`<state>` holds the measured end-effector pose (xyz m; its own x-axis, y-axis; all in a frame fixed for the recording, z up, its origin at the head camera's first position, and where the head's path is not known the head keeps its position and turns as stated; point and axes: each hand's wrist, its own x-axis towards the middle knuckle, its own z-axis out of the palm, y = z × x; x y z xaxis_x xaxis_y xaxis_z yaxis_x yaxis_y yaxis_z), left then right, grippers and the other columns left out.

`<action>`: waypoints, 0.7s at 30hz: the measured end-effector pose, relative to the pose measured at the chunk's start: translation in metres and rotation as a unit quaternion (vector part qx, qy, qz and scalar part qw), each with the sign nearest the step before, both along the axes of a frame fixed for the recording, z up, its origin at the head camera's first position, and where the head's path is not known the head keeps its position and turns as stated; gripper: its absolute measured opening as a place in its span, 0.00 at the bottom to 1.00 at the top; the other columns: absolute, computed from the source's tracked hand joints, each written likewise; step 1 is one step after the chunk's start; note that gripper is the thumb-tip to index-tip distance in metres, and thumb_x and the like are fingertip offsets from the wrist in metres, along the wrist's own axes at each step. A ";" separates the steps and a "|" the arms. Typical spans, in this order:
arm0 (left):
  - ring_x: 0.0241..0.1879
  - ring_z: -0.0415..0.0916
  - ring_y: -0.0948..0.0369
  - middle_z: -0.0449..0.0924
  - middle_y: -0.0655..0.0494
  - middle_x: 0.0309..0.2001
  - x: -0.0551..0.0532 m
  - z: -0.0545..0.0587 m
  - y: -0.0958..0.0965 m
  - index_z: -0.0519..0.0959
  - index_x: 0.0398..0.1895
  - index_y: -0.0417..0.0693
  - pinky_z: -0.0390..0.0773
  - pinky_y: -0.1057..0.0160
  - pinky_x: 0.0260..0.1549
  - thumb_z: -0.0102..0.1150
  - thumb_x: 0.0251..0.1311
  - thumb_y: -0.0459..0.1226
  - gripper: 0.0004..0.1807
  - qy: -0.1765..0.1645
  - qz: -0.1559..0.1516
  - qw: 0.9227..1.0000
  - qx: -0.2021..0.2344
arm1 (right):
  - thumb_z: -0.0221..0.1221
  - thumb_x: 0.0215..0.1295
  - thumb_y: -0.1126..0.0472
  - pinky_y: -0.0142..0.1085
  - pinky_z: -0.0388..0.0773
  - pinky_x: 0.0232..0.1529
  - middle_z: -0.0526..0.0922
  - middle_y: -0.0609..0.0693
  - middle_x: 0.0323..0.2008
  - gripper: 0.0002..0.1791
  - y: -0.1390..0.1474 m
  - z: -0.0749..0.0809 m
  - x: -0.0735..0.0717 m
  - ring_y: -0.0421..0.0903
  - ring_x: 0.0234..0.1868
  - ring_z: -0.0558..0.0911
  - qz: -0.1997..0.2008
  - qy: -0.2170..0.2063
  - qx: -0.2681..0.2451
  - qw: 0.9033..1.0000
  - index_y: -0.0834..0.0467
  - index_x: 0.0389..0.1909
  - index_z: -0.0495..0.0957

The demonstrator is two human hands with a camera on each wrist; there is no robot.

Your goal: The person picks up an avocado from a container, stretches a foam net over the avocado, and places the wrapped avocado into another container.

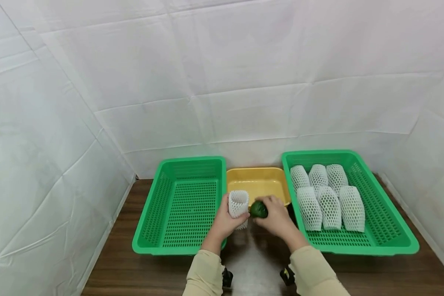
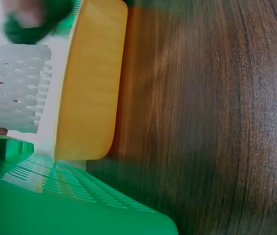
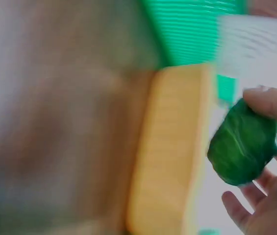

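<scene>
My left hand (image 1: 223,222) grips a white foam net sleeve (image 1: 238,202), its mouth pointing up and open in the head view. In the left wrist view, the net (image 2: 13,88) appears at the left edge, beside the yellow tub. My right hand (image 1: 276,217) holds a dark green avocado (image 1: 259,209) just to the right of the net, close to its mouth. Thumb and fingers pinch the glossy avocado (image 3: 243,144) in the right wrist view. Both hands are in front of the yellow tub (image 1: 257,172).
On the left stands a green perforated basket (image 1: 192,251). A second green basket (image 1: 392,248) on the right holds several white foam net sleeves (image 1: 351,209) in two rows. White sheeting (image 1: 244,115) hangs behind and beside the dark wood table (image 1: 111,267).
</scene>
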<state>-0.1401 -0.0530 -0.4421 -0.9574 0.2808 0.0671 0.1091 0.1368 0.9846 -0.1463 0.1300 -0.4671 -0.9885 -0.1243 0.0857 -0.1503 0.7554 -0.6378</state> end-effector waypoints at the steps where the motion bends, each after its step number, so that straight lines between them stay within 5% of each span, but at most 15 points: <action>1: 0.45 0.70 0.52 0.69 0.44 0.49 0.000 0.000 0.000 0.56 0.64 0.39 0.73 0.54 0.42 0.64 0.52 0.30 0.38 0.000 -0.001 1.000 0.000 | 0.68 0.47 0.61 0.55 0.66 0.48 0.70 0.60 0.52 0.31 0.001 0.010 -0.002 0.58 0.52 0.67 -0.016 0.011 -0.037 0.999 0.58 0.55 0.71; 3: 0.45 0.70 0.52 0.68 0.44 0.50 0.000 0.000 0.000 0.56 0.64 0.40 0.73 0.53 0.43 0.64 0.52 0.31 0.38 0.003 -0.002 1.000 -0.003 | 0.66 0.50 0.65 0.50 0.65 0.49 0.70 0.60 0.53 0.30 0.001 0.030 -0.006 0.56 0.52 0.67 -0.031 0.031 -0.148 0.988 0.59 0.56 0.68; 4: 0.45 0.69 0.52 0.68 0.44 0.50 0.000 0.000 0.000 0.55 0.64 0.40 0.73 0.53 0.43 0.64 0.52 0.31 0.38 0.003 -0.002 1.000 -0.007 | 0.64 0.52 0.68 0.47 0.64 0.50 0.68 0.59 0.55 0.30 0.000 0.039 -0.007 0.54 0.53 0.67 -0.031 0.037 -0.220 0.974 0.60 0.57 0.65; 7: 0.44 0.69 0.52 0.69 0.44 0.50 0.001 -0.001 -0.001 0.56 0.64 0.41 0.72 0.52 0.42 0.64 0.52 0.32 0.37 0.005 0.001 1.000 -0.020 | 0.59 0.56 0.74 0.37 0.69 0.50 0.65 0.55 0.56 0.31 -0.005 0.059 -0.008 0.48 0.52 0.70 -0.006 0.041 -0.431 0.901 0.61 0.58 0.58; 9: 0.45 0.69 0.52 0.69 0.44 0.50 0.000 -0.001 0.000 0.56 0.64 0.41 0.72 0.51 0.43 0.64 0.53 0.32 0.37 0.006 0.001 1.000 -0.025 | 0.57 0.58 0.76 0.33 0.72 0.48 0.64 0.52 0.55 0.30 -0.010 0.067 -0.007 0.45 0.52 0.71 0.020 0.035 -0.515 0.856 0.61 0.58 0.56; 11: 0.45 0.69 0.52 0.69 0.44 0.50 0.000 -0.002 0.000 0.57 0.64 0.41 0.72 0.51 0.43 0.64 0.53 0.32 0.37 0.009 0.000 1.000 -0.024 | 0.55 0.60 0.76 0.31 0.74 0.45 0.65 0.50 0.51 0.27 -0.013 0.069 -0.006 0.43 0.50 0.73 0.033 0.023 -0.545 0.837 0.61 0.58 0.57; 13: 0.45 0.69 0.52 0.70 0.44 0.50 -0.001 -0.002 0.000 0.58 0.64 0.41 0.72 0.51 0.43 0.63 0.53 0.31 0.36 0.014 -0.004 1.000 -0.023 | 0.54 0.63 0.73 0.30 0.73 0.46 0.68 0.48 0.49 0.23 -0.016 0.069 -0.005 0.41 0.49 0.73 0.033 0.008 -0.534 0.845 0.61 0.57 0.61; 18: 0.45 0.71 0.53 0.71 0.46 0.50 -0.002 -0.004 0.000 0.61 0.62 0.41 0.72 0.53 0.44 0.63 0.53 0.31 0.33 0.019 -0.012 1.000 -0.016 | 0.55 0.65 0.63 0.32 0.72 0.48 0.73 0.49 0.50 0.22 -0.016 0.062 -0.005 0.44 0.49 0.74 0.036 -0.024 -0.449 0.892 0.59 0.60 0.66; 21: 0.46 0.71 0.51 0.72 0.45 0.50 -0.002 -0.005 0.000 0.63 0.62 0.43 0.72 0.52 0.45 0.64 0.53 0.32 0.32 0.020 -0.007 1.000 -0.018 | 0.56 0.65 0.60 0.38 0.74 0.45 0.71 0.54 0.52 0.24 -0.016 0.061 -0.006 0.51 0.49 0.73 0.044 -0.021 -0.411 0.910 0.56 0.62 0.67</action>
